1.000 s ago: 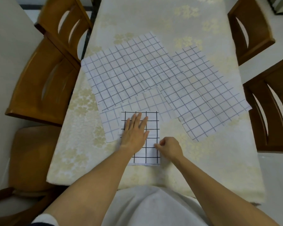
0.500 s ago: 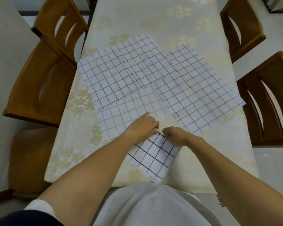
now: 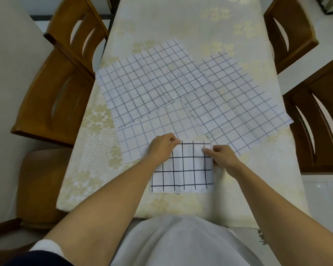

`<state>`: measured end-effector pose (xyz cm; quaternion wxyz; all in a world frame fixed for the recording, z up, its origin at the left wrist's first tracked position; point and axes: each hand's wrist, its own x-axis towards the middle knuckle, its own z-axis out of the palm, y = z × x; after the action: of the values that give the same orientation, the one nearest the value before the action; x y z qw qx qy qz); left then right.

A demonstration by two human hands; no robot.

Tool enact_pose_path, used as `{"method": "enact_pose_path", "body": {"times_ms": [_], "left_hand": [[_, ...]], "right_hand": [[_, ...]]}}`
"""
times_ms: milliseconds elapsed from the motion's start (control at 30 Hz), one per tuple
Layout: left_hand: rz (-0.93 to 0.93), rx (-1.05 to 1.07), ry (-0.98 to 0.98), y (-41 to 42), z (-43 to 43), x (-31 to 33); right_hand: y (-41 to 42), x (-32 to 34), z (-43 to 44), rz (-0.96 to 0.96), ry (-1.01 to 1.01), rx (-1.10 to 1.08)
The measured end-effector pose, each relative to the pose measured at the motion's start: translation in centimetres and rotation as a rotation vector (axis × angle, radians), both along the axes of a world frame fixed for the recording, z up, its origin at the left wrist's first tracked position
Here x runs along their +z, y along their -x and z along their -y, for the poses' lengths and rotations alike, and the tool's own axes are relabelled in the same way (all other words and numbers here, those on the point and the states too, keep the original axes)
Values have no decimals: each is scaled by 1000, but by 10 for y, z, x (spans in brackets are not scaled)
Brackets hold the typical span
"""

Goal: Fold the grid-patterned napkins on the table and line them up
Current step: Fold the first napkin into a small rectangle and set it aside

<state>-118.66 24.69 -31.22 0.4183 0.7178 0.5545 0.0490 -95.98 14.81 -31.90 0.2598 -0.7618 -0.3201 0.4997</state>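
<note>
Nearest the camera, the person's pale garment (image 3: 181, 244) fills the lower edge, and both bare forearms reach forward over the near edge of the counter (image 3: 96, 181), which is covered by a cream floral cloth.

The folded napkin (image 3: 183, 169), white with a bold black grid, lies flat on the counter directly in front of the person. It sits square to the near edge and a little in from it. Thin layer edges show along its near side.

The left hand (image 3: 161, 148) is at the far left corner of the folded napkin, fingers curled, pinching that corner. The right hand (image 3: 222, 157) is at the far right corner, thumb and fingers closed on the napkin's edge. Both hands are therefore grasping the folded napkin at its far side.

Just beyond, the pale unfolded napkin (image 3: 136, 139) lies flat. Its near edge passes under the left hand, and its far part is tucked beneath the sheets behind it.

Further out, the left unfolded napkin (image 3: 138, 89) is spread at an angle across the counter's middle. The right unfolded napkin (image 3: 240, 104) overlaps it and reaches the counter's right edge. How many separate sheets make up the overlap cannot be determined.

Wooden chairs stand along the left side (image 3: 56, 93) and the right side (image 3: 319, 120) of the counter.
</note>
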Motion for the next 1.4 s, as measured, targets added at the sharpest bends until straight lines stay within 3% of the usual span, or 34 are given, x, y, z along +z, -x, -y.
{"method": "enact_pose_path", "body": {"times_ms": [167, 433, 500, 600, 667, 733, 833, 1000, 1200, 1400], "left_hand": [[-167, -163, -336, -1, 15, 3], [-456, -463, -272, -2, 64, -25], [-494, -486, -275, 1, 66, -29], [-461, -421, -328, 0, 65, -29], [-464, -350, -359, -3, 64, -29], [-494, -318, -342, -7, 64, -31], [-523, -295, -313, -10, 64, -38], [-538, -305, -353, 3, 65, -48], [-527, -254, -371, 25, 70, -51], [-573, -231, -343, 52, 81, -48]], "right_hand": [[5, -3, 5, 83, -60, -96], [20, -3, 2, 267, -51, -132], [27, -6, 9, 456, -102, -90], [42, -6, 19, 786, -341, 82], [56, -10, 20, 783, -437, 330], [71, -19, 16, 717, -401, 524], [82, -38, 10, 701, -320, 640], [71, -56, 14, 815, -241, 725], [42, -52, 28, 918, -119, 682], [37, -49, 30, 841, -108, 615]]}}
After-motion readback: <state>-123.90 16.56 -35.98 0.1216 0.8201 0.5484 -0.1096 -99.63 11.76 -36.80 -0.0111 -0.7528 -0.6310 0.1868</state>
